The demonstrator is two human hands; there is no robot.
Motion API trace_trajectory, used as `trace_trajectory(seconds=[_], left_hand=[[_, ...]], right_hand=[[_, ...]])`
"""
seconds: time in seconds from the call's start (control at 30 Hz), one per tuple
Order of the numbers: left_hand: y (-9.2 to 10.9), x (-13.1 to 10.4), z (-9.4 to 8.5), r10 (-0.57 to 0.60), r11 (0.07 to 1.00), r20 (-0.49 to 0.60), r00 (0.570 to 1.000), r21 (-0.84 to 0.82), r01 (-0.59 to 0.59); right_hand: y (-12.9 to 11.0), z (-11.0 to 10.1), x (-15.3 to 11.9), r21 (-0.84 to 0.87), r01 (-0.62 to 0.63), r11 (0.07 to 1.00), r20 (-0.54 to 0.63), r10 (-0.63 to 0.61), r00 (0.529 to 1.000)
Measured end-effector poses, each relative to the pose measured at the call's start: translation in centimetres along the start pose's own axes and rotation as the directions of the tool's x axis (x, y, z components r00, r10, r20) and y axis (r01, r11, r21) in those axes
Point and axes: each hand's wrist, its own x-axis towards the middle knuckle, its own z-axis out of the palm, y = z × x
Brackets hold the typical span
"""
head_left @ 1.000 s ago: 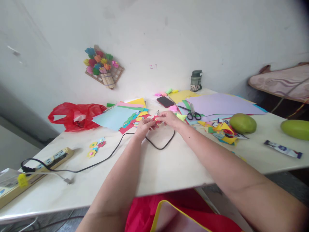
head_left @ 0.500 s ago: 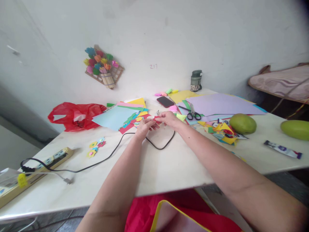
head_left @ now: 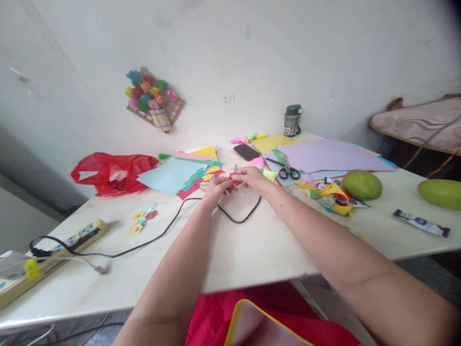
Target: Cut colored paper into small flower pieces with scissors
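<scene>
My left hand (head_left: 219,186) and my right hand (head_left: 251,177) meet over the middle of the table, their fingers closed on a small red paper piece (head_left: 236,179). Most of that piece is hidden by the fingers. Just behind my left hand lie coloured paper cut-outs (head_left: 201,179) with wavy edges, beside a light blue sheet (head_left: 169,174). Black-handled scissors (head_left: 288,172) rest beyond my right wrist, close to a yellow-green lump (head_left: 269,174) that looks soft. Several finished-looking paper flowers (head_left: 144,217) lie together at the left.
A black cable (head_left: 162,234) runs from the power strip (head_left: 82,234) beneath my forearms. Right of my arms are paper scraps (head_left: 333,197), a green fruit (head_left: 362,184) and a tube (head_left: 421,223). Behind stand a phone (head_left: 247,152), a purple sheet (head_left: 331,154), a bottle (head_left: 292,120) and a red bag (head_left: 115,173).
</scene>
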Motion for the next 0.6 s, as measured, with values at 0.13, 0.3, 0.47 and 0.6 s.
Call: trace_trajectory(seconds=[0.13,0.3,0.47,0.6], left_hand=[[-0.1,0.0,0.1,0.002,1.000,-0.005,1.000,0.006,-0.002],[-0.2,0.1,0.2,0.012,1.000,-0.041,0.999,-0.011,-0.013],[-0.2,0.0,0.3,0.002,0.999,-0.081,0.997,-0.045,-0.006],[0.0,0.0,0.3,0.000,0.999,-0.074,0.997,-0.038,-0.003]], right_hand=[[-0.4,0.2,-0.3,-0.035,-0.004,0.999,-0.032,0.003,0.999],[-1.1,0.2,-0.8,0.053,-0.051,0.997,-0.002,0.051,0.999],[-0.8,0.3,-0.7,0.069,-0.058,0.996,-0.011,0.059,0.998],[-0.4,0.1,-0.4,0.035,-0.030,0.999,-0.065,0.032,0.997]])
